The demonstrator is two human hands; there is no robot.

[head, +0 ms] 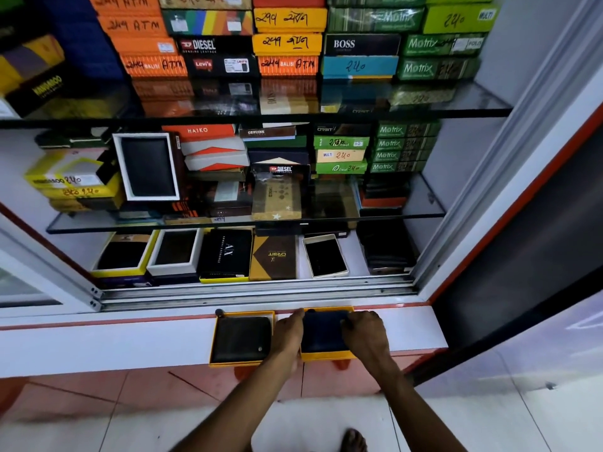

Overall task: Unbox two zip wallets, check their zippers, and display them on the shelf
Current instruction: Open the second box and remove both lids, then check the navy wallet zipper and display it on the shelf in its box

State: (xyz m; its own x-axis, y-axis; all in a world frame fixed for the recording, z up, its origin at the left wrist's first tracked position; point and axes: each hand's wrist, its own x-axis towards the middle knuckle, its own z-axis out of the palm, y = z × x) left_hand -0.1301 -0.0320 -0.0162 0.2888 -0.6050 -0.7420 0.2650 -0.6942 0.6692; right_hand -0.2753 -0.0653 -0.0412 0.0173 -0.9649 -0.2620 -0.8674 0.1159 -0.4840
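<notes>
Two open yellow boxes sit side by side on the white ledge (114,340) in front of the cabinet. The left box (215,340) holds a dark brown zip wallet (242,339) lying flat, untouched. The right box (326,355) holds a navy zip wallet (323,331). My left hand (287,334) grips the navy wallet's left edge. My right hand (363,331) curls over its right edge, fingers closed on it. Whether the wallet is lifted from the box I cannot tell.
Behind the ledge is an open display cabinet with sliding-door tracks (254,290). Its bottom shelf carries several open wallet boxes (176,252) and a black stack (385,249). Glass shelves (424,102) above bear stacked coloured boxes. A bare foot (354,440) stands on the tiled floor.
</notes>
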